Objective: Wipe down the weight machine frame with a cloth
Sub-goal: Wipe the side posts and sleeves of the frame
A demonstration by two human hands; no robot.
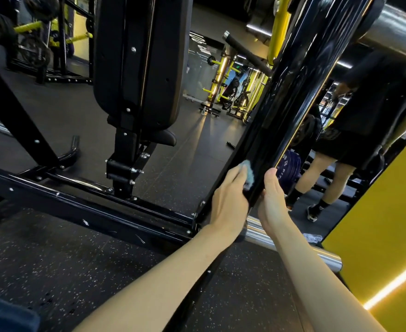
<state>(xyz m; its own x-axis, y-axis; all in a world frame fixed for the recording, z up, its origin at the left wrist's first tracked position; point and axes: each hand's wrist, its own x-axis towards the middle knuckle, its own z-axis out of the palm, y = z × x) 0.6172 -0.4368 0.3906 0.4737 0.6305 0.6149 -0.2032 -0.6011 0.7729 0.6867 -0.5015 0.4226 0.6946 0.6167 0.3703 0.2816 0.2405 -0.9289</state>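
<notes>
A glossy black upright post [290, 97] of the weight machine frame slants from upper right down to the floor rail [96, 209]. My left hand [230, 197] presses a small light-blue cloth [248, 173] against the post's left face, low down near its base. On the post's right edge, my right hand [272, 197] grips it at the same height, thumb up along the edge. Most of the cloth is hidden under my fingers.
A black padded bench seat [137, 56] on its stand rises left of the post. A chrome bar [293, 245] lies on the speckled rubber floor behind my wrists. Another person's legs [317, 185] stand at right beside purple weight plates [289, 164] and a yellow wall [377, 224].
</notes>
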